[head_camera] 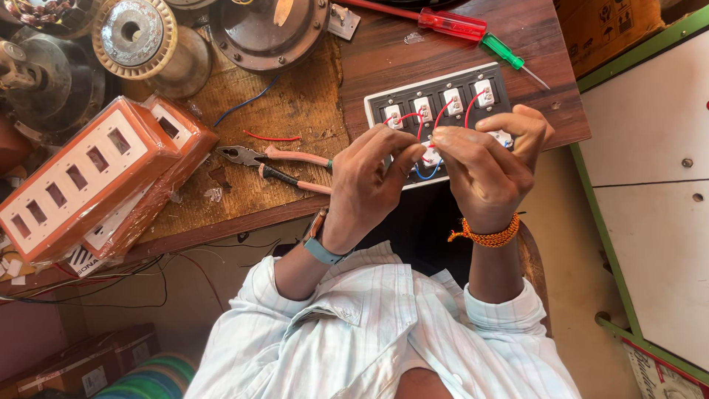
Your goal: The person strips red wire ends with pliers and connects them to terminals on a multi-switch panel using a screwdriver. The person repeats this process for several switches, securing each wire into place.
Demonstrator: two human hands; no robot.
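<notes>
Over at the far left of the wooden desk (295, 111), two orange switch boxes with white slotted faceplates (88, 177) lie wrapped in clear plastic, one stacked aslant on the other. Behind them stand round metal motor parts (140, 37), one ringed with a yellowish coil. Nearer the middle, a pair of pliers with pinkish handles (277, 166) rests on the desk, jaws pointing left, and a short offcut of red wire (272, 137) lies just above it.

Next comes the left hand (369, 188), a watch with a light blue strap (319, 240) on its wrist. Its fingers (399, 151) are drawn narrow, thumb and forefinger pinched together on the wiring at the back of the switch panel (443, 103). That panel, black with a row of white switch backs, lies at the desk's front edge, its near part jutting over the edge and covered by both hands; red wires (442, 114) loop between the switches and a blue wire (422, 174) hangs below.

Right beside it, the right hand (487, 170), a braided orange thread (489, 236) around its wrist, meets the left over the panel; its fingers (450, 140) are likewise pinched close on the same small spot of wiring, fingertips touching those of the left.

Behind the panel lie a red-handled screwdriver (443, 22) and a green-handled one (509, 55).
</notes>
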